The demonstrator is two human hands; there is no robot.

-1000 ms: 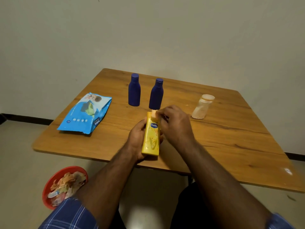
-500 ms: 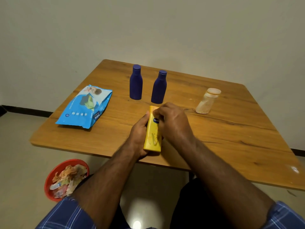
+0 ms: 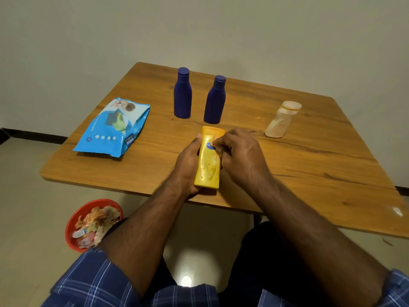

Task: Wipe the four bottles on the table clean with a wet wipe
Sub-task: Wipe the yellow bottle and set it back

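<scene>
Yellow bottle [image 3: 208,160] is gripped along its left side by the left hand [image 3: 188,165], thumb up near the cap end, bottle lying tilted over the near edge of the wooden table [image 3: 309,165] with cap pointing away. Right hand [image 3: 241,156] is curled against the bottle's right side at the blue label, fingertips [image 3: 218,142] pressed on the front face; whether a wipe is pinched under them cannot be told, nothing clearly visible there. Smears are seen on the bottle's lower front.

Two dark blue bottles [image 3: 182,94] [image 3: 215,100] are stood upright side by side just behind the yellow one, apart from each other. A pale beige bottle [image 3: 282,120] with stained surface is stood leaning at the right, well apart from the hands. Blue wet wipe pack [image 3: 112,127] is laid flat on the table's left part, flap side up.

On the floor at lower left, a red bowl [image 3: 73,222] filled with crumpled used scraps is seen beside the person's knee. Blue plaid sleeves [image 3: 95,282] are visible at the bottom edge
</scene>
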